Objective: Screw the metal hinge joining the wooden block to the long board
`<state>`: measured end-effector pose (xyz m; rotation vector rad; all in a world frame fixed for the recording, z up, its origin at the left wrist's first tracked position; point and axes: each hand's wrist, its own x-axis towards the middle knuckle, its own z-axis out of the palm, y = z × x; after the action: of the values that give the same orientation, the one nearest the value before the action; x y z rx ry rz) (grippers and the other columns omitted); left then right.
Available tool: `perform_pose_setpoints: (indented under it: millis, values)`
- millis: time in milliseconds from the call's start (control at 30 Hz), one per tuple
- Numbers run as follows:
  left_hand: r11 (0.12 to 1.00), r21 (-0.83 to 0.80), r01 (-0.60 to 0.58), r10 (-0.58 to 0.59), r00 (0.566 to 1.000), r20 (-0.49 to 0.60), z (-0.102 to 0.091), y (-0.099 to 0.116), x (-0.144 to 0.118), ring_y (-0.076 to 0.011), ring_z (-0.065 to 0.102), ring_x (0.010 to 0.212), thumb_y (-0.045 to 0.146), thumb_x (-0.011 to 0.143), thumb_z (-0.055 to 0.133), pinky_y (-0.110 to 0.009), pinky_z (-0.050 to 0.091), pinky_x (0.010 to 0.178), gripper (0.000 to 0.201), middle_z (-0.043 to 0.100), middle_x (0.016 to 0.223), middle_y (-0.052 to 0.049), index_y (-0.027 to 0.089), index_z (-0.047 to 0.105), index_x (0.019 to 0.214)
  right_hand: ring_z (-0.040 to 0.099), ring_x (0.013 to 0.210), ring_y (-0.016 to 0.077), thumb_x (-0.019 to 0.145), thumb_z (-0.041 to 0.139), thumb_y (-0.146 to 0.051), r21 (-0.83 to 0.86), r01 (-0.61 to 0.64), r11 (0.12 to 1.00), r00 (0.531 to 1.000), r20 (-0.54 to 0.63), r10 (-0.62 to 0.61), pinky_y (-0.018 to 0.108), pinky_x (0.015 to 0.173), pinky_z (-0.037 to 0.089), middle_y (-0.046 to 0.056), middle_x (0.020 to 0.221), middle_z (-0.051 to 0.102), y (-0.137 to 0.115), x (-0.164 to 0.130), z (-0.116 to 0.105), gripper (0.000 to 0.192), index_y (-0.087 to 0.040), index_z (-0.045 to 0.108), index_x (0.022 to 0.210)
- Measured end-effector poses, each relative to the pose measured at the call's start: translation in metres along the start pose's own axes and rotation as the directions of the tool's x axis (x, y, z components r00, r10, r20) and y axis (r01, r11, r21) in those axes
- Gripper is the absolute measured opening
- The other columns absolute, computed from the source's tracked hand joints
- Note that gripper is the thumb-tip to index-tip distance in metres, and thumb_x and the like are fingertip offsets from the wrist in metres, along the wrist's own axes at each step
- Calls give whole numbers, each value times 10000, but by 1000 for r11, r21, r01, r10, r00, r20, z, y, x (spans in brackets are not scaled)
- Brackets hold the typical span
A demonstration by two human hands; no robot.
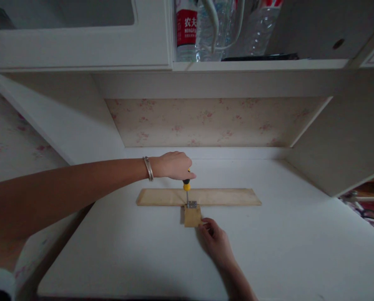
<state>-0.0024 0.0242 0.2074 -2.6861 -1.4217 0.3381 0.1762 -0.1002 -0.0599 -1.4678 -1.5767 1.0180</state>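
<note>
Nearest on the white surface [300, 234], our right hand [215, 240] presses fingertips to the small wood block [192, 216]. Beyond, our left hand [173, 165], grip closed, hides the upright screwdriver [186, 189] top, its tip at the hinge [192, 204] by the long plank [224, 196].

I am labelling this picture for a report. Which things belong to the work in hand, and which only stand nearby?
In use:
- screwdriver, held upright by left hand
- metal hinge
- long wooden board
- small wooden block, touched by right hand

Standing by:
- water bottles on the upper shelf

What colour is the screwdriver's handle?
Yellow and black screwdriver handle, gripped by the left hand; head view.
</note>
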Motion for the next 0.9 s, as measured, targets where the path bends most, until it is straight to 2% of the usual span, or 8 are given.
perform_pose_setpoints:
  millis: [167, 300, 400, 500, 567, 667, 767, 900]
  values:
    - [993, -27, 117, -119, 988, -97, -1, 3, 5, -254, 617, 724, 554, 757, 474, -297, 424, 590, 505, 669, 776, -149, 129, 732, 844, 587, 620, 156, 860, 459, -468, 15, 9, 1000, 1000, -8, -9, 256, 569, 422, 43, 777, 665, -2, 0, -1, 355, -179, 571, 1034]
    - [988, -38, 150, -154, 978, -141, -3, -2, 5, -259, 612, 726, 534, 744, 501, -305, 422, 590, 467, 669, 774, -136, 143, 731, 855, 571, 600, 147, 869, 450, -484, 8, 9, 1000, 1000, -3, -9, 248, 562, 407, 23, 734, 649, -3, -1, 0, 362, -180, 570, 1025]
    - [981, -57, 187, -195, 963, -187, -2, -11, 0, -262, 610, 721, 565, 758, 486, -316, 423, 601, 478, 666, 770, -125, 161, 724, 849, 537, 539, 143, 877, 426, -512, -71, -11, 997, 1000, -12, 10, 241, 516, 365, -19, 600, 587, -10, 1, -3, 371, -191, 575, 991]
    - [964, -70, 258, -267, 929, -258, 5, -25, -11, -263, 613, 728, 606, 785, 448, -325, 428, 628, 517, 662, 769, -118, 166, 712, 845, 563, 557, 147, 890, 390, -532, -225, 6, 974, 999, -43, -17, 242, 537, 361, -15, 609, 600, -30, 8, -11, 366, -219, 578, 902]
    - [947, -72, 312, -318, 899, -301, 15, -36, -19, -267, 616, 744, 616, 800, 433, -329, 430, 650, 530, 660, 774, -117, 163, 704, 853, 603, 621, 156, 905, 370, -515, -351, 50, 935, 997, -44, -70, 244, 576, 373, 6, 683, 645, -47, 16, -16, 352, -230, 577, 889]
    - [918, -86, 388, -394, 861, -323, 36, -52, -34, -280, 621, 756, 623, 806, 438, -336, 431, 662, 532, 661, 778, -119, 159, 692, 858, 639, 684, 179, 912, 378, -481, -542, 101, 834, 994, 18, -109, 253, 587, 383, 27, 777, 686, -70, 31, -14, 315, -241, 579, 950]
    - [874, -103, 476, -483, 821, -305, 61, -67, -50, -280, 625, 740, 615, 821, 431, -327, 427, 646, 522, 662, 774, -118, 156, 676, 860, 657, 688, 219, 908, 376, -487, -695, 125, 708, 992, 88, -88, 279, 578, 409, 62, 811, 703, -82, 44, 1, 340, -228, 594, 939]
    - [806, -163, 569, -590, 746, -310, 98, -84, -72, -247, 625, 713, 592, 847, 421, -287, 399, 610, 478, 665, 785, -93, 169, 643, 865, 670, 734, 257, 921, 350, -472, -821, 134, 556, 991, 128, -49, 319, 613, 457, 135, 830, 701, -86, 57, 21, 400, -187, 630, 906]
